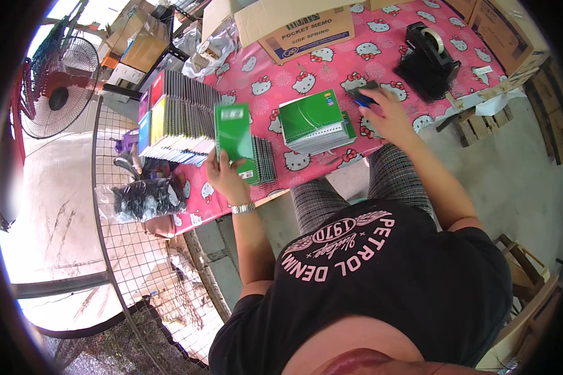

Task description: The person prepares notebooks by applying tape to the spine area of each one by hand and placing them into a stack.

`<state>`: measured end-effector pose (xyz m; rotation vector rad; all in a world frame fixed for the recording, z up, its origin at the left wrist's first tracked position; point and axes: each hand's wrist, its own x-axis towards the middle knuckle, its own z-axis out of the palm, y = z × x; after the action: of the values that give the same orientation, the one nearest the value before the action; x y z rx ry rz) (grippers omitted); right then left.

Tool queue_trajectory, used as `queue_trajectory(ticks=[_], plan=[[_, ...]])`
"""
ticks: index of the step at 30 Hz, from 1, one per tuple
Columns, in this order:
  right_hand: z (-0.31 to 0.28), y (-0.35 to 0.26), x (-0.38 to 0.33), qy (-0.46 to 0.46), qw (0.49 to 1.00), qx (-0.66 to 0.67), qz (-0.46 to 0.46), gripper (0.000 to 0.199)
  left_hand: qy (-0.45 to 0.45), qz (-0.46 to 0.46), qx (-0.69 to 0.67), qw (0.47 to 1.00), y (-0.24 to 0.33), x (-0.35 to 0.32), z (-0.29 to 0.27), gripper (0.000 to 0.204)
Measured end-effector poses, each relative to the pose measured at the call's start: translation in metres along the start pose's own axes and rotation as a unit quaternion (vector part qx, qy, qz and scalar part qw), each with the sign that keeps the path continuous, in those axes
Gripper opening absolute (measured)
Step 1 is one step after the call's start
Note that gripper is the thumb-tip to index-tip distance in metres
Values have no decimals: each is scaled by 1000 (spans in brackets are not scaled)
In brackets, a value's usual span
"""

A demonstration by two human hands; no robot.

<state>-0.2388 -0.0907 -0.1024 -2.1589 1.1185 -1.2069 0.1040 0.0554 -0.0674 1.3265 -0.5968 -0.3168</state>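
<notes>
My left hand [227,179] is at the near left edge of a green notebook [234,128], with its fingers closed on the cover. The notebook lies on a low row of spiral-bound notebooks [266,164]. To its right stands a stack of green spiral notebooks [309,119], white page edges toward me. Just right of that stack, my right hand [385,112] grips a small dark object with a blue part [364,95]; the fingers partly cover it, so its kind is unclear.
Tall rows of colourful spiral notebooks [178,119] stand at the left. A black tape dispenser [428,53] sits at the far right. An open cardboard box [309,34] is at the back. Plastic-wrapped black items [147,199] lie at the left edge, near a fan [59,97].
</notes>
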Motion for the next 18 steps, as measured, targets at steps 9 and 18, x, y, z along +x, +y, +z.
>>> queue_trajectory(ticks=[9,18], plan=[[21,88,-7,-76,953,-291,45,39,58,18,249,967,-76,-10,-91,25],[-3,186,37,-154,865,-477,28,20,-101,205,535,813,-59,8,-38,40]])
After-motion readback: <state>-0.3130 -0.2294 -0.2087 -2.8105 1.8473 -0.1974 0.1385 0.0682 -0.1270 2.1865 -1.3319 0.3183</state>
